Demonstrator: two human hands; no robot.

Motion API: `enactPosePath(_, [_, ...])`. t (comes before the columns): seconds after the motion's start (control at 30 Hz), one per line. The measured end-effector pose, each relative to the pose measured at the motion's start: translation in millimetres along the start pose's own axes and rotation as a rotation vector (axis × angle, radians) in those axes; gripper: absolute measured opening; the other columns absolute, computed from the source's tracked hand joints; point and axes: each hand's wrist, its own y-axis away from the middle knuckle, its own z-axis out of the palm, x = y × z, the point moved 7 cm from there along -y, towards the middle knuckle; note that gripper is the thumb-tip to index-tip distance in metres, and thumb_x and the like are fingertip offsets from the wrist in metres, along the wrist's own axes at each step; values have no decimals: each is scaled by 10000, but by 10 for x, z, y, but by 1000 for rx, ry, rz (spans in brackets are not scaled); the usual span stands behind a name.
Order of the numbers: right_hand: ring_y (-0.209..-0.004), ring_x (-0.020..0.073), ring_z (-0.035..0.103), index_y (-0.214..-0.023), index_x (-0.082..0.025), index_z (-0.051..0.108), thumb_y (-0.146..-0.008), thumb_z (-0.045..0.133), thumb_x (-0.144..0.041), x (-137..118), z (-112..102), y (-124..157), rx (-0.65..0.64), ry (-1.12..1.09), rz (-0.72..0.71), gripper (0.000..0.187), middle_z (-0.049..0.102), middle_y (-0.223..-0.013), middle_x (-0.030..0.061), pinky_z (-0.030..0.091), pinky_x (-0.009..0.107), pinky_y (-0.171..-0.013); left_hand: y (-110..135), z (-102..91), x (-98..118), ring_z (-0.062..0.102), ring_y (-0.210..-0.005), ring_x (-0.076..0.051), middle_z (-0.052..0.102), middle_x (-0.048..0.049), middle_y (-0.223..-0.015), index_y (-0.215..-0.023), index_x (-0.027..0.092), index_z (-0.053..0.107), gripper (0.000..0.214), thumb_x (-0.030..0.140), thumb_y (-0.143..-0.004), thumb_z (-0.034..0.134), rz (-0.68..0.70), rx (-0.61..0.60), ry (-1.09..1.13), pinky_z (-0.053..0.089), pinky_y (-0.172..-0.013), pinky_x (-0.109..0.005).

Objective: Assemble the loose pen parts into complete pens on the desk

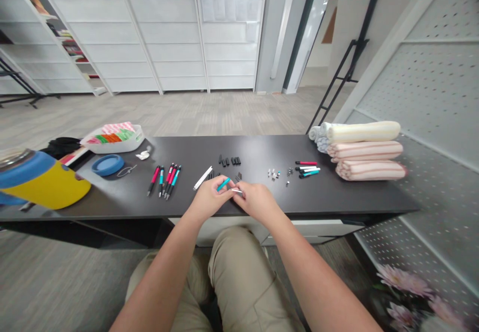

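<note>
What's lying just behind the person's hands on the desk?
Beyond the left hand and right hand lie small black pen parts and white sticks; the hands cover the desk beneath them.

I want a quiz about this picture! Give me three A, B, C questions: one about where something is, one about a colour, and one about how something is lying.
1. Where is the blue lid?
A. Left of the pens
B. On the towels
C. On the floor

2. What colour is the pen part in the left hand?
A. Yellow
B. Teal
C. Pink

3. How are the towels lying?
A. Spread out flat
B. Crumpled in a ball
C. Stacked in a pile

Answers:
1. A, the lid sits left of the pens in the view.
2. B, teal shows at the fingertips.
3. C, they lie one above another.
</note>
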Motion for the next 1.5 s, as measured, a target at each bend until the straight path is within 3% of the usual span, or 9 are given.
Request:
enactPosePath(0.17, [-657, 152, 659, -1015, -248, 752, -1007, 590, -377, 34, -39, 5, 62, -102, 26, 207, 723, -718, -7, 321, 247, -609, -6, -38, 9, 574, -727, -165, 695, 16, -776, -861, 207, 721, 189, 384, -910, 674, 31, 34, -18, 402, -672, -260])
enactPosePath(0.4, [-551, 122, 525, -966, -216, 741, -974, 631, -383, 146, -86, 27, 140, -365, 51, 200, 606, -613, -44, 313, 238, -583, -2, -63, 15, 579, -753, -160, 686, 20, -791, -879, 204, 700, 266, 426, -976, 593, 30, 46, -89, 407, -700, -260])
enactPosePath(0.7, [-523, 120, 422, -969, -213, 731, -981, 609, -456, 277, -122, 42, 192, -615, 84, 272, 467, -559, -65, 295, 263, -550, 25, 6, 58, 600, -803, -156, 693, 19, -860, -975, 207, 685, 310, 474, -1029, 536, 119, -24, -102, 426, -733, -260])
enactPosePath(0.87, [-532, 120, 404, -958, -210, 720, -985, 603, -492, 389, -163, 79, 283, -713, 158, 306, 423, -571, -67, 282, 266, -538, 43, 78, 111, 626, -884, -174, 712, -14, -957, -1045, 204, 670, 331, 449, -1076, 451, 186, -77, -99, 440, -802, -284])
enactPosePath(1.0, [-526, 117, 392, -947, -213, 719, -983, 610, -493, 366, -149, 82, 260, -731, 137, 302, 408, -565, -70, 269, 268, -530, 55, 139, 156, 627, -899, -181, 703, -25, -966, -1003, 201, 655, 318, 417, -1087, 437, 233, -124, -127, 438, -814, -294])
enactPosePath(1.17, [-514, 113, 403, -966, -222, 740, -982, 630, -460, 305, -103, 61, 199, -703, 81, 263, 424, -545, -73, 279, 267, -530, 58, 184, 178, 641, -933, -195, 718, -42, -1004, -1014, 204, 664, 324, 412, -1091, 427, 265, -164, -150, 455, -836, -302])
enactPosePath(1.3, [-518, 123, 454, -1005, -236, 806, -964, 663, -471, 328, -84, 42, 234, -658, 58, 277, 506, -544, -54, 322, 268, -533, 50, 169, 170, 658, -957, -207, 734, -52, -1020, -1035, 205, 688, 345, 426, -1089, 429, 253, -156, -146, 475, -860, -312])
enactPosePath(1.43, [-654, 178, 650, -1084, -262, 841, -973, 651, -468, 312, -77, 43, 292, -664, 1, 302, 764, -769, 22, 468, 290, -632, 44, 160, 171, 681, -1056, -221, 752, -56, -1132, -1126, 230, 704, 311, 388, -1082, 440, 260, -149, -110, 496, -935, -322])
enactPosePath(1.5, [-744, 210, 708, -1105, -283, 843, -988, 623, -456, 268, -79, 53, 297, -657, -41, 303, 811, -896, 43, 517, 314, -696, 42, 164, 176, 682, -1107, -231, 750, -62, -1184, -1172, 243, 707, 319, 383, -1080, 435, 269, -151, -104, 501, -972, -334])
